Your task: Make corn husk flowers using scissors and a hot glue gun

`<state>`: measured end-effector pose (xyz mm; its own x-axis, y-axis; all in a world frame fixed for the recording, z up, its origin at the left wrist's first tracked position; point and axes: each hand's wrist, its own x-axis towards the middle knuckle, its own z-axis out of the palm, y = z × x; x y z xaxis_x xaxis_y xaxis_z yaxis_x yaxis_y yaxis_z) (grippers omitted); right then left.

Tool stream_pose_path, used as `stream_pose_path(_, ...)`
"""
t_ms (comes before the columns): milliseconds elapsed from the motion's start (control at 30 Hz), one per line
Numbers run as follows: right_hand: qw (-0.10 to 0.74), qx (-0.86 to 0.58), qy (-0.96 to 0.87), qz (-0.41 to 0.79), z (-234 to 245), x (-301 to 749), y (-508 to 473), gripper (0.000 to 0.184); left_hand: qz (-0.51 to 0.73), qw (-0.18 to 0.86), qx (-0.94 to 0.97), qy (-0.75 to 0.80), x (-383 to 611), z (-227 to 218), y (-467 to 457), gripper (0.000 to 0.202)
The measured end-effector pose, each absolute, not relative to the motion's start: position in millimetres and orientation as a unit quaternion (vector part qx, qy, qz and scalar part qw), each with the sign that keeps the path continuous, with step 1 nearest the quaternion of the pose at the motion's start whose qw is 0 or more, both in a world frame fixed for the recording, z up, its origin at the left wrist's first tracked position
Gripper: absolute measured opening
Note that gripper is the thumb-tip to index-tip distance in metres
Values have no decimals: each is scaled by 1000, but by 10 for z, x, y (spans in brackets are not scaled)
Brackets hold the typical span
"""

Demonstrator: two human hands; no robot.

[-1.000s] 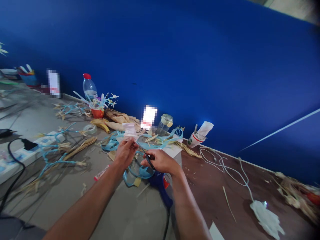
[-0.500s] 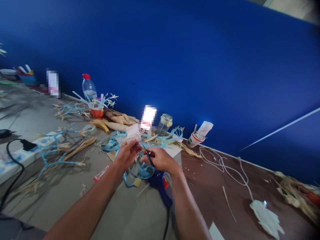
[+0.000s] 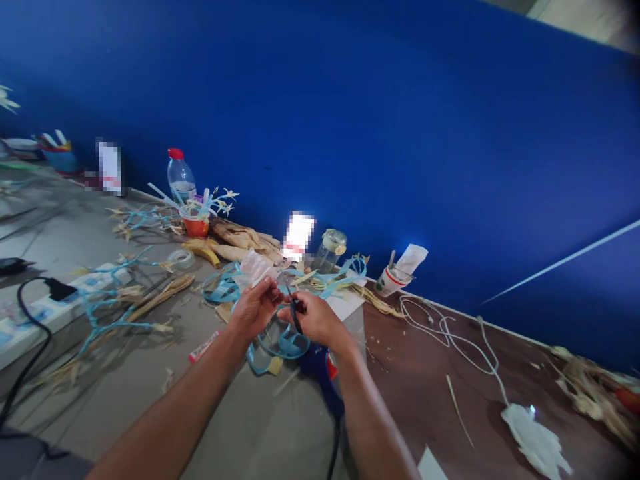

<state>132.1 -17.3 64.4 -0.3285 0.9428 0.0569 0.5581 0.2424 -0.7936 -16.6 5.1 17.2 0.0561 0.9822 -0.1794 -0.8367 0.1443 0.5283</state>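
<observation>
Between the thumb and fingers of my left hand [image 3: 256, 307] is a thin, pale pinkish sheet [image 3: 257, 268], crumpled and standing up above the fingertips. My right hand [image 3: 315, 317] is closed around the dark handles of a pair of scissors [image 3: 295, 310]. Their blades point up and away, close to the right edge of the sheet; whether they touch it I cannot tell. Light blue ribbon [image 3: 293, 341] lies in loops beneath and behind both hands. A dark blue corded tool [image 3: 323, 380] lies under my right wrist, partly hidden by the forearm.
Behind my hands stand a lit phone [image 3: 299, 235], a clear jar [image 3: 331, 250] and a paper cup [image 3: 393, 279]. To the left are dried husks [image 3: 245, 237], blue-stemmed flower sprigs [image 3: 107, 327], a red-capped bottle [image 3: 181, 177] and a power strip [image 3: 65, 307]. White cable [image 3: 457, 340] lies right.
The pale sheet has tipped to the left and crumpled more. The scissors are turned slightly more upright. Both hands stay in nearly the same place.
</observation>
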Motion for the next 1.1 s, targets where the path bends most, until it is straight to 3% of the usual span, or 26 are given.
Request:
stream_pose_path(133,232,-510,-751,351,650,1224,-207,24,618,726,133,270,-178,189,43,17)
stream_pose_path(1100,253,-534,-746,307,607,1076,-265,23,632,707,144,283,-166,218,31,26)
